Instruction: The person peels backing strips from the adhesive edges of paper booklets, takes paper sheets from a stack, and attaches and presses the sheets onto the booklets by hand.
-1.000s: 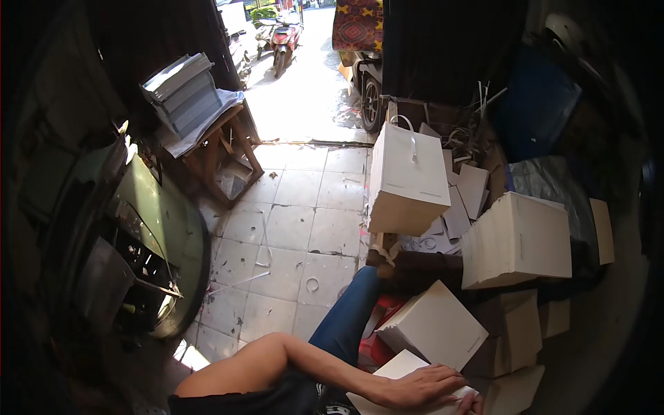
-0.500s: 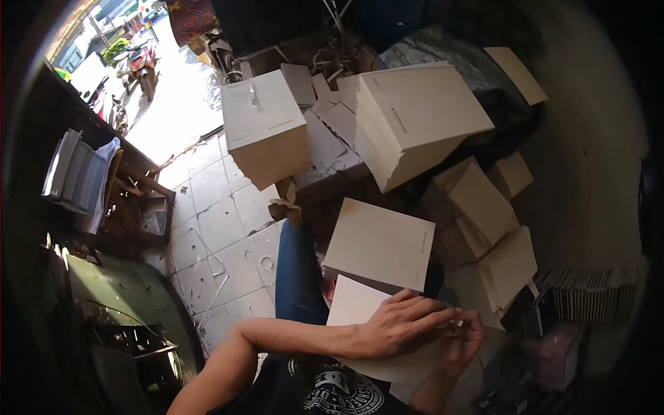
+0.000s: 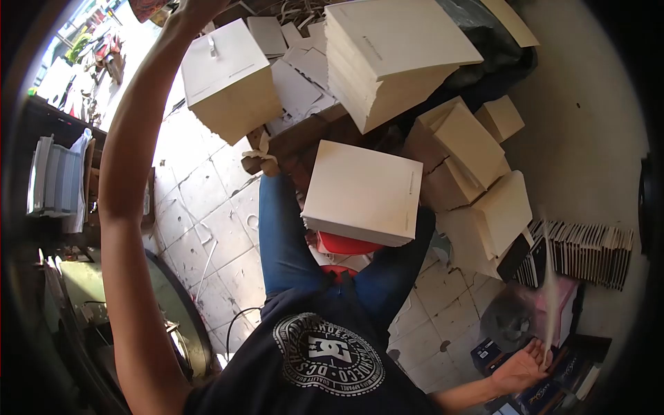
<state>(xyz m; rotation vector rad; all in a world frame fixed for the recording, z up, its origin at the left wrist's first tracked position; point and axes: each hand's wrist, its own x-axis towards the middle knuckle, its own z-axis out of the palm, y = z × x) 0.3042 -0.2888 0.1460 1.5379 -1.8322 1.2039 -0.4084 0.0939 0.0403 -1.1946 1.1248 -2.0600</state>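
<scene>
My right hand (image 3: 522,366), low on the right, has its fingers closed on the lower end of a cream paper sheet (image 3: 550,297), seen almost edge-on and blurred. My left arm stretches up the left side, and only part of my left hand (image 3: 199,7) shows at the top edge; its fingers are out of sight. Between my knees a stack of cream sheets (image 3: 363,190) rests over a red stool (image 3: 346,243). Beyond it stand a tall cream stack (image 3: 401,41) and a smaller stack (image 3: 228,76) with a small white strip on top.
Folded cream sheets (image 3: 470,145) pile up at the right. A row of thin dark-and-white items (image 3: 581,252) lines the wall above dark boxes (image 3: 494,353). At left are a grey-white paper bundle (image 3: 55,180) and a green round-edged object (image 3: 149,290). Paper scraps litter the tiled floor (image 3: 228,228).
My hands, formerly together over a sheet in my lap, have parted. The left has swung up to the top left; the right has gone down right with a sheet. The view has shifted downward.
</scene>
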